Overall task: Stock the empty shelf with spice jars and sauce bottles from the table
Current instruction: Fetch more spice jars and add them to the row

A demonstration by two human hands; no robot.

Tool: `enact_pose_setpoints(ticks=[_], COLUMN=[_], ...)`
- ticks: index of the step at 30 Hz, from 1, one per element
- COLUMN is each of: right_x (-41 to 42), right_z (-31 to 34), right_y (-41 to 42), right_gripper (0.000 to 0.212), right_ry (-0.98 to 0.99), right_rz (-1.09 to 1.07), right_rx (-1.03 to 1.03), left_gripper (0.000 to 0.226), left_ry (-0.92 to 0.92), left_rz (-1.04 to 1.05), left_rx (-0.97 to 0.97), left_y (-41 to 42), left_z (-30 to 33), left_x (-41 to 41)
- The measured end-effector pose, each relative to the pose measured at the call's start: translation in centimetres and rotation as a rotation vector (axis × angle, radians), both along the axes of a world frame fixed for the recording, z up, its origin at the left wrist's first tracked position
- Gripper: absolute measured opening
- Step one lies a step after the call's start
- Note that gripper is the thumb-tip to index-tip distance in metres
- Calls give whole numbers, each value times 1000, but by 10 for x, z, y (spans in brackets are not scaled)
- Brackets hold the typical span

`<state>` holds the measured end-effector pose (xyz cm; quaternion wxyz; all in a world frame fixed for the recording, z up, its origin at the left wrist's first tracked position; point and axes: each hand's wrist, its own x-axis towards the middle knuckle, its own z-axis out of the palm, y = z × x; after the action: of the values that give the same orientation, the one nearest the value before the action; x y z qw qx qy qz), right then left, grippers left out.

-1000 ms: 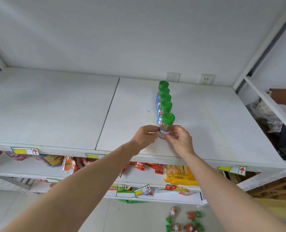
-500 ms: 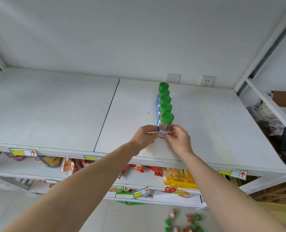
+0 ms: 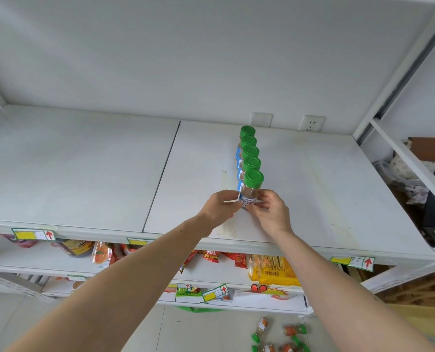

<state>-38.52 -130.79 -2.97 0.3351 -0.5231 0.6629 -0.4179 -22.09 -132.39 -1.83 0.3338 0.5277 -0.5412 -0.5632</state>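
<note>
Both hands, the left hand [image 3: 220,204] and right hand [image 3: 267,210], pinch the front spice jar [image 3: 249,191] with curled fingers, and a bump could topple the row of jars [image 3: 248,151] behind.

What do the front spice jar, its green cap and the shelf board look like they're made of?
Front spice jar: clear glass or hard plastic; the brownish powder shows through, and a paper label wraps it.
Green cap: most likely moulded plastic, uniform colour, soft sheen.
Shelf board: probably white-painted metal or laminate; flat, matte, scuffed, with a seam between panels.
</note>
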Motion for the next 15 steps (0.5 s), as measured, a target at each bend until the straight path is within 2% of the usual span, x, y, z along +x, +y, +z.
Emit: enact_pose_setpoints(ticks=[5,11,15], right_x=[1,3,6], right_z=[0,2,3], right_y=[10,24,32], right_gripper=[50,35,27], right_ry=[3,4,23], right_rz=[-63,-177,-178], right_rx=[-1,-23,-36], left_gripper=[37,35,31], left_ry=[-11,-50,-60], left_rz=[35,56,92], left_rx=[0,-26,-43], left_y=[1,8,18], left_z=[1,0,0], left_x=[4,8,12])
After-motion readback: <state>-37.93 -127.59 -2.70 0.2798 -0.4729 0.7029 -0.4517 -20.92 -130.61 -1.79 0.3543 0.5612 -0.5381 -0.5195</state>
